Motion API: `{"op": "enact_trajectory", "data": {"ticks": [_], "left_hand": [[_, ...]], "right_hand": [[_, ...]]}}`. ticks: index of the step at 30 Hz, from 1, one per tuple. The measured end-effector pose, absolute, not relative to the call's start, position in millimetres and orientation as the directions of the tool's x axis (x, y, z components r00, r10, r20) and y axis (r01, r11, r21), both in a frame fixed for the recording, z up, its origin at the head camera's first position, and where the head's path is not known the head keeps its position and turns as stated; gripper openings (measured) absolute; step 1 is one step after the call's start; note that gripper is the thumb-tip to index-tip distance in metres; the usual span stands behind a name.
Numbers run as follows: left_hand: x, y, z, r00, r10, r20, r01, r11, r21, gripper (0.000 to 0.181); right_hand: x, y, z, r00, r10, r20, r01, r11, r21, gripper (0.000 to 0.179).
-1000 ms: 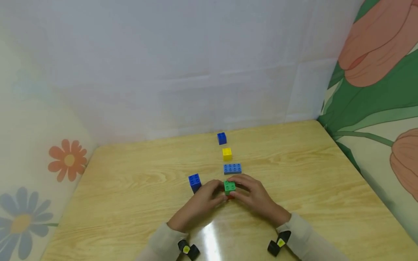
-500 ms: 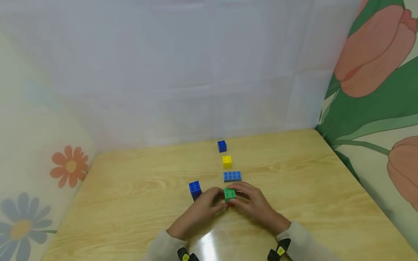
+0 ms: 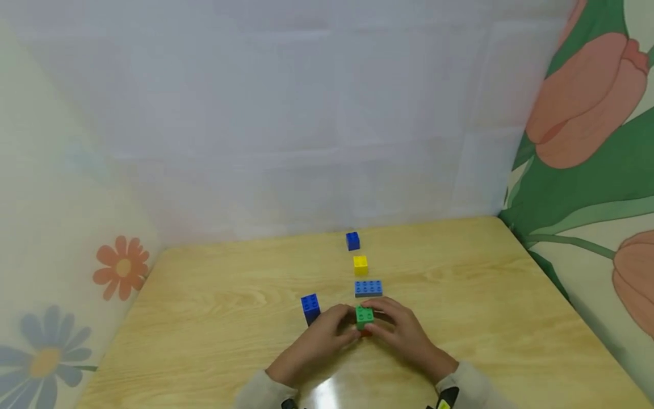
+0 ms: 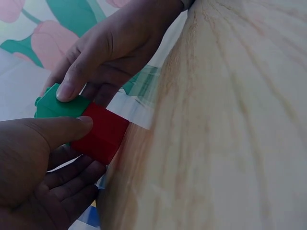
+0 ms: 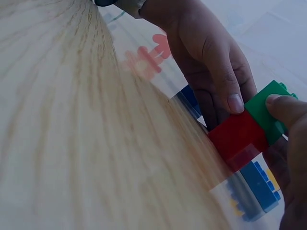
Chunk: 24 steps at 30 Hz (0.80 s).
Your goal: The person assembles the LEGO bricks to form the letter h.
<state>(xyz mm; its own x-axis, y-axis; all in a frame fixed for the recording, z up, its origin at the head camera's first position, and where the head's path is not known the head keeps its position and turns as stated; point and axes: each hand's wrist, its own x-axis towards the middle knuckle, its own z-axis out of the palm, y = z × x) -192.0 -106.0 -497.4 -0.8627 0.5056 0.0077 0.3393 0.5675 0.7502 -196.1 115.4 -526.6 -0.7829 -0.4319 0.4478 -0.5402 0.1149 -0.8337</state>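
Note:
A green building block (image 3: 364, 317) sits squarely on top of a red building block (image 4: 100, 133), with no gap showing along the seam in either wrist view. My left hand (image 3: 322, 341) holds the red block, its thumb against the near face close to the seam. From the other side my right hand (image 3: 406, 332) pinches the green block between thumb and fingers. The red block stands right at the tabletop, mostly hidden under the green one from above. Just left of my left hand rises a tall dark blue block piece (image 3: 310, 309), partly covered by that hand.
Beyond my hands a light blue wide block (image 3: 368, 288), a yellow block (image 3: 360, 265) and a small dark blue block (image 3: 352, 241) run in a rough line toward the back edge of the wooden table (image 3: 230, 318). A white cloth (image 3: 306, 113) hangs behind.
The head view has tilted up, so everything appears lower in it. Both hands keep their hold on the green and red blocks, and the other blocks stay put.

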Motion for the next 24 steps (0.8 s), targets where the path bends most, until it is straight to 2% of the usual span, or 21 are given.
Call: {"op": "enact_trajectory", "data": {"ticks": [10, 18, 24], "left_hand": [[-190, -105, -496, -0.867, 0.498, -0.011, 0.324, 0.582, 0.745, 0.044], [-188, -102, -491, -0.864, 0.498, 0.073, 0.369, 0.527, 0.766, 0.054], [-187, -99, -486, -0.858, 0.497, 0.128, 0.383, 0.455, 0.804, 0.052]], "right_hand": [[-195, 116, -532, -0.751, -0.429, 0.502, -0.58, 0.066, -0.812, 0.042], [-196, 118, -529, -0.727, -0.403, 0.556, -0.615, 0.02, -0.788, 0.066], [-192, 122, -523, -0.761, -0.331, 0.559, -0.57, -0.072, -0.819, 0.056]]}}
